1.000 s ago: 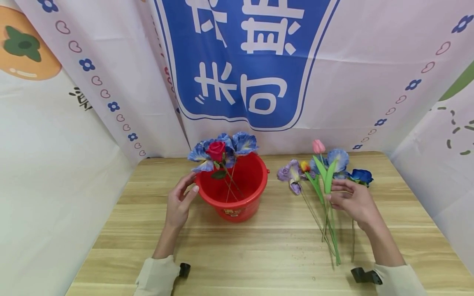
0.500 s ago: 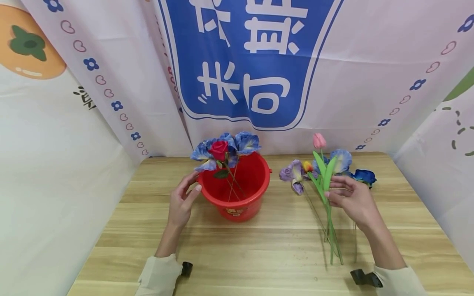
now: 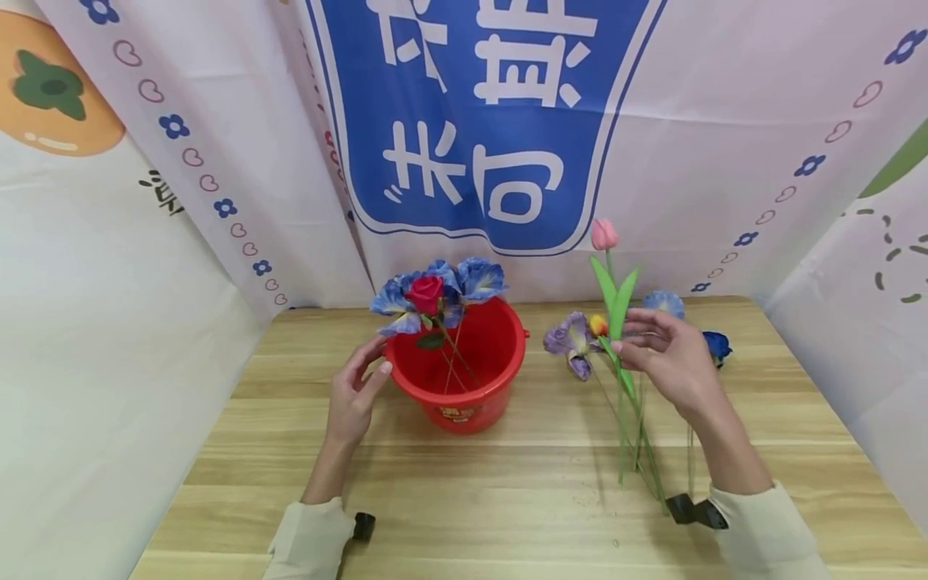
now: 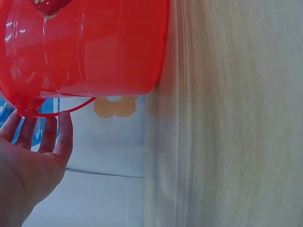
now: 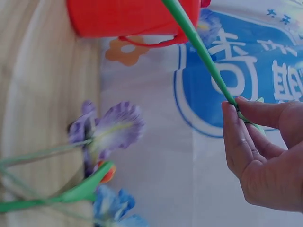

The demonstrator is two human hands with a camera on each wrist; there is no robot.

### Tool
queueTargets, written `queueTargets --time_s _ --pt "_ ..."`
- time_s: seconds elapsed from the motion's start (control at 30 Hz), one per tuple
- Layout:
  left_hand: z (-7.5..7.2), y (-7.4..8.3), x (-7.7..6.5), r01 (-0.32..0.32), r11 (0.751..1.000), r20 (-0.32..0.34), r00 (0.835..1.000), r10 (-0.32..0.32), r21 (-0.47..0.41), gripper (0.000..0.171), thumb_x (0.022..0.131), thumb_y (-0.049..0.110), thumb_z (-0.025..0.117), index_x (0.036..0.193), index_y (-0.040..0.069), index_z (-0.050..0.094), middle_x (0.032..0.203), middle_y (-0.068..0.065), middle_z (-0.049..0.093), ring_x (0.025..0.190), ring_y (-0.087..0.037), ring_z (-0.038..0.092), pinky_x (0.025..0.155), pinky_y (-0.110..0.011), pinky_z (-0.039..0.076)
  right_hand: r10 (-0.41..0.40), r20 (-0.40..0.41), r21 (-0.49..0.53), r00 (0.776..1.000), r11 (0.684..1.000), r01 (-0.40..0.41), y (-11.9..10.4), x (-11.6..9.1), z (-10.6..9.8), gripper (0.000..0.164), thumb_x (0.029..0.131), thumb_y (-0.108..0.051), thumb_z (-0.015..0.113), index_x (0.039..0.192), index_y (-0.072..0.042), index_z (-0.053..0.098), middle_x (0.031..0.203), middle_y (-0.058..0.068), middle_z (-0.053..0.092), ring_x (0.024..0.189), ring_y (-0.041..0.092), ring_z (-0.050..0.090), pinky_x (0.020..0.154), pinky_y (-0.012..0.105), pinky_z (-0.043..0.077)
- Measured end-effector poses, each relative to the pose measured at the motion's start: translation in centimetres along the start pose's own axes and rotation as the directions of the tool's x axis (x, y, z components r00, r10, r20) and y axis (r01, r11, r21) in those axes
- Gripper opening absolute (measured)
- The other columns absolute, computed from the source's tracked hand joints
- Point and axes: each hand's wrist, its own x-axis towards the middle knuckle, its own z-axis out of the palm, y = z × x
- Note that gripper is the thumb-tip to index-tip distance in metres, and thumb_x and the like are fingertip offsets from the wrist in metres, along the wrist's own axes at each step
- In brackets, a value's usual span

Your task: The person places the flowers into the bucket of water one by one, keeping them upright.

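Pinching the slim green stem of the pink, green-leaved artificial tulip (image 3: 620, 310), your right hand (image 3: 673, 364) has thumb and fingertips together just below the leaves; the bloom points up and the stem looks clear of the table. Beneath and around it, on the pale wood-grain table (image 3: 507, 499), lie a purple ruffled iris (image 3: 569, 337), a yellow-and-orange tulip (image 3: 598, 325), a light-blue ruffled bloom (image 3: 663, 304) partly behind your hand, and a dark-blue rose (image 3: 718, 345).

Your left hand (image 3: 353, 400) rests its loosely spread fingers at the near-left rim and handle of the glossy red bucket (image 3: 489, 407), touching rather than gripping, as far as you can tell. A red fabric-like rose (image 3: 424, 295) and blue ruffled irises (image 3: 481, 279) already lean inside, stems crossing. You seem partway along: those are in, your tulip is up but well apart from the bucket, and the flowers lying down are untouched.
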Motion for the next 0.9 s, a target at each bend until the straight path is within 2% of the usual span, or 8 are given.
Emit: queueTargets --time_s 0.27,0.53,0.67,0.9 --pt "0.0 -0.1 0.1 -0.006 1.000 0.001 1.000 0.006 -0.004 0.047 0.104 0.001 0.062 0.150 -0.004 0.057 0.150 -0.018 0.060 0.132 -0.012 0.061 0.102 -0.018 0.058 -0.126 -0.023 -0.014 0.992 0.992 0.126 -3.5 1.2 1.4 0.053 0.098 -0.011 0.079 0.146 -0.001 0.059 0.130 0.021 0.070 0.104 -0.001 0.072 0.082 0.024 0.066" --pt "-0.1 -0.2 0.0 0.003 1.000 0.002 1.000 -0.003 0.004 0.047 0.105 0.003 0.062 0.151 -0.002 0.056 0.151 -0.020 0.059 0.132 -0.013 0.060 0.102 -0.018 0.058 -0.177 -0.049 -0.050 0.983 0.983 0.174 -6.6 3.0 3.0 0.051 0.097 -0.014 0.081 0.144 -0.008 0.063 0.128 0.013 0.074 0.112 0.014 0.074 0.084 0.019 0.064" --pt "-0.1 -0.2 -0.1 0.008 1.000 0.007 1.000 -0.008 0.009 0.047 0.105 0.004 0.062 0.152 -0.001 0.056 0.152 -0.020 0.059 0.133 -0.013 0.060 0.102 -0.018 0.058 -0.219 -0.065 -0.008 0.974 0.976 0.219 -7.8 3.8 3.9 0.049 0.096 -0.010 0.080 0.143 -0.007 0.064 0.128 0.016 0.074 0.111 0.019 0.075 0.084 0.020 0.064" --pt "-0.1 -0.3 0.0 0.013 1.000 0.008 1.000 -0.013 0.007 0.047 0.105 0.004 0.062 0.152 -0.001 0.056 0.152 -0.019 0.058 0.133 -0.013 0.059 0.102 -0.018 0.058 -0.258 -0.076 0.099 0.963 0.959 0.264 -9.4 5.0 5.7 0.048 0.095 -0.003 0.080 0.141 -0.003 0.065 0.125 0.018 0.073 0.102 0.014 0.075 0.080 0.030 0.068"
